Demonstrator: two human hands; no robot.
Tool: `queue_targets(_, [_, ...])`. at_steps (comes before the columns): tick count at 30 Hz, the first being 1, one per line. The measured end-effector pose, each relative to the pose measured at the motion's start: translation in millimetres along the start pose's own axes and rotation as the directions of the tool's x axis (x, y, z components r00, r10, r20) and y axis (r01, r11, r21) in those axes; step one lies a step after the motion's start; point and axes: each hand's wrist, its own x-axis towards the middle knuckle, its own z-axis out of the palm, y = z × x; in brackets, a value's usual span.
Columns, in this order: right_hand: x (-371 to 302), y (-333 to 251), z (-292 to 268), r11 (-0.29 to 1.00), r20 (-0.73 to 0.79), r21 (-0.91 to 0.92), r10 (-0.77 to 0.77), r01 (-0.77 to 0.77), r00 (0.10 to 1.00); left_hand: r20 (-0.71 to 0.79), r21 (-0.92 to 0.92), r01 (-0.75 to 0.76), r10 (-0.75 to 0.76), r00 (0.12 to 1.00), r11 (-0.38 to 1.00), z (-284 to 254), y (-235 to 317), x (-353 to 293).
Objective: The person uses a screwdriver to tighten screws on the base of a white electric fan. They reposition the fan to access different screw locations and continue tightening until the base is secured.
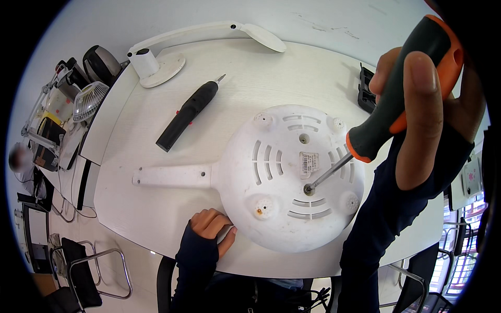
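Note:
A white round appliance with a long flat handle (271,172) lies underside up on the table, showing vent slots, round feet, screw holes and a torn label. High at the right, my right hand (422,115) is closed round the thick black-and-orange handle of a screwdriver (376,130). Its metal shaft slants down to the left, and the tip sits in a recessed screw hole near the appliance's middle. At the near left rim, beside the base of the handle, my left hand (211,228) holds the edge with curled fingers; its fingertips are partly hidden.
A black electric screwdriver (190,113) lies on the white table (141,208) beyond the appliance's handle. Behind it stands a white desk lamp (162,70). A black case (367,88) is at the far right. Left, a side table holds a kettle (100,62) and a small fan (90,101).

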Motion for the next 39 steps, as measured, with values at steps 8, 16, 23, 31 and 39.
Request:
queue_targets(8, [-1.4, -6.1, 1.9, 1.000, 0.001, -0.012, -0.010, 0.010, 1.000, 0.000, -0.003, -0.004, 0.004, 1.000, 1.000, 0.0, 0.3, 0.6])
queue_targets(16, [-2.2, -10.0, 1.8, 1.000, 0.003, -0.019, -0.024, 0.024, 1.000, 0.004, -0.010, 0.012, -0.012, 1.000, 1.000, 0.0, 1.4, 1.3])
queue_targets(23, [-3.3, -13.5, 0.9, 0.999, -0.006, -0.032, -0.027, 0.027, 1.000, 0.003, -0.010, 0.002, -0.002, 1.000, 1.000, -0.1, 1.1, 1.8])
queue_targets(31, [-4.4, -18.1, 0.7, 0.999, 0.001, -0.039, -0.026, 0.026, 1.000, 0.005, -0.004, 0.007, -0.007, 1.000, 1.000, -0.4, 2.6, 2.0])
queue_targets(39, [-6.6, -22.8, 4.6, 0.999, 0.002, -0.031, -0.019, 0.019, 1.000, 0.006, -0.001, 0.016, -0.016, 1.000, 1.000, -0.8, 1.7, 0.9])
